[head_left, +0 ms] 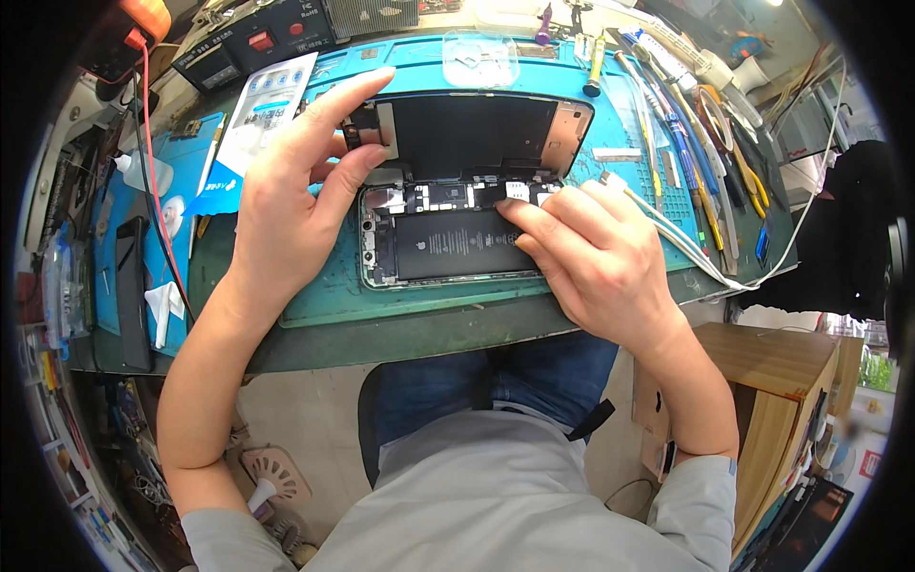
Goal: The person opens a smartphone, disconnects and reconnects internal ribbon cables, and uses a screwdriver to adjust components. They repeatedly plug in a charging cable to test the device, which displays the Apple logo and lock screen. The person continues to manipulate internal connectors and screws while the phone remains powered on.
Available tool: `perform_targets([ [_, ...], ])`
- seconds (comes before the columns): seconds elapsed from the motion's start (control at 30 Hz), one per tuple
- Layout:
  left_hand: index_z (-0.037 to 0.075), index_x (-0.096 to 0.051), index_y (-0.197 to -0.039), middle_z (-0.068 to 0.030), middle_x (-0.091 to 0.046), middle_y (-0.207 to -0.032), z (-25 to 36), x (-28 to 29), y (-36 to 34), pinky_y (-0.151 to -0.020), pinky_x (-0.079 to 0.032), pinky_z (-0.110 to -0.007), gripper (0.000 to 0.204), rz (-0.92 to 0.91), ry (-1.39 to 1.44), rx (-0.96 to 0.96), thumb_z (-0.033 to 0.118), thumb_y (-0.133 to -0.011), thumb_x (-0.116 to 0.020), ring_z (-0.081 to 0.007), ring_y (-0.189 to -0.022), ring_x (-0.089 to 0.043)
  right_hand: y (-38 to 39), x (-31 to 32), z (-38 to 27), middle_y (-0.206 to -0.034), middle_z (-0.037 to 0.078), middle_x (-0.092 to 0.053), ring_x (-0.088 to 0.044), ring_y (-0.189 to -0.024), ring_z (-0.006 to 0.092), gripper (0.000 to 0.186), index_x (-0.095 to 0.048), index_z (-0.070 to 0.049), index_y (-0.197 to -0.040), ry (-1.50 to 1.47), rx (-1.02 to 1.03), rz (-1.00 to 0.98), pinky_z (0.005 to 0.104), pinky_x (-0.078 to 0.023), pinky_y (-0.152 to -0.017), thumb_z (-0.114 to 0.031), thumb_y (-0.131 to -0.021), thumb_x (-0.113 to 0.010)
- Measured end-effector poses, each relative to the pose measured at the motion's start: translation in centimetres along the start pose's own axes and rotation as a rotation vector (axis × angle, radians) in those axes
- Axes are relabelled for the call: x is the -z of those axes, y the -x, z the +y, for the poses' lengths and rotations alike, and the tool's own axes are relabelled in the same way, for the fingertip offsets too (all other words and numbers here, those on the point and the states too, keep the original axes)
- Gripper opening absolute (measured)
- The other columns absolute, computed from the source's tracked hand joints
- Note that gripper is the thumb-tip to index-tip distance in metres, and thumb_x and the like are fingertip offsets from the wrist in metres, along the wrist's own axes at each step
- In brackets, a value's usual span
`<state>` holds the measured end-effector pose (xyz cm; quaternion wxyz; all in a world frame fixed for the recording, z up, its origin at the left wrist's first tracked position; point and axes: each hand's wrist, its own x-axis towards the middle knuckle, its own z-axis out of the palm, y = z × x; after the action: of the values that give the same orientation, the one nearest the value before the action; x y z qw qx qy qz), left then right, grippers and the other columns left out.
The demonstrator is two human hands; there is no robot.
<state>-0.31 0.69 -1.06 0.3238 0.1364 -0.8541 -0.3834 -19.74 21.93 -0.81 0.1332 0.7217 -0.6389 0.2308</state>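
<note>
An opened smartphone (457, 243) lies on the mat in front of me, with its black battery and circuit board exposed. Its screen assembly (467, 133) stands raised along the far edge, dark inner side toward me. My left hand (300, 181) pinches the screen's left end between thumb and fingers, index finger stretched upward. Over the phone's right part, my right hand (600, 253) is curled, its index fingertip pressed on the circuit board (448, 195) near a pale metal piece. The right thumb rests by the battery's right end; the hand covers that end of the phone.
A clear plastic tray (479, 59) with small parts sits beyond the screen. At right lie tweezers, screwdrivers and a white cable (686, 253). On the left are a black phone-shaped slab (132, 286), a white bottle (145, 173) and a red wire. A power unit (257, 43) stands behind.
</note>
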Motion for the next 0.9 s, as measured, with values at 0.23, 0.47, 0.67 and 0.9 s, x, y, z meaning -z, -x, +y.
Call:
perform_targets([
  [0.23,0.009,-0.057,-0.153,-0.0006,-0.064,-0.101,0.3,0.3,-0.2,-0.07,-0.049,-0.022,0.053,-0.035,-0.066,-0.033,0.0,-0.101,-0.068,-0.005,-0.078,-0.053,0.1,0.2,0.1,-0.088,0.001,-0.058,-0.056,-0.074,0.0211,0.028,-0.073,-0.007,-0.116,0.004,0.009,0.017,0.037,-0.043,-0.068,-0.015,-0.089,-0.077],
  [0.47,0.007,-0.06,-0.15,-0.0035,-0.071,-0.117,0.5,0.3,0.0,-0.072,-0.048,-0.023,0.048,0.007,-0.086,-0.081,0.003,-0.102,-0.067,-0.0062,-0.076,-0.05,2.3,1.4,1.1,-0.081,0.008,-0.063,-0.061,-0.069,0.0252,0.026,-0.078,-0.004,-0.115,-0.012,-0.181,0.347,0.0368,-0.05,-0.063,-0.003,-0.089,-0.076],
  [0.67,0.006,-0.062,-0.147,-0.0088,-0.072,-0.125,0.4,0.8,-0.1,-0.076,-0.051,-0.027,0.043,-0.022,-0.118,-0.126,0.003,-0.104,-0.063,-0.0111,-0.078,-0.055,4.1,3.7,2.5,-0.098,0.01,-0.069,-0.064,-0.091,0.0288,0.028,-0.078,-0.006,-0.114,0.076,-0.336,0.192,0.0393,-0.052,-0.079,-0.003,-0.086,-0.079],
  [0.9,0.005,-0.062,-0.146,-0.0117,-0.072,-0.128,0.6,0.8,-0.1,-0.081,-0.053,-0.029,0.042,-0.018,-0.13,-0.124,0.004,-0.104,-0.062,-0.0147,-0.087,-0.062,4.7,3.4,2.9,-0.097,0.007,-0.067,-0.062,-0.091,0.0274,0.027,-0.078,-0.006,-0.113,0.051,-0.352,0.14,0.0387,-0.051,-0.079,-0.003,-0.086,-0.079],
])
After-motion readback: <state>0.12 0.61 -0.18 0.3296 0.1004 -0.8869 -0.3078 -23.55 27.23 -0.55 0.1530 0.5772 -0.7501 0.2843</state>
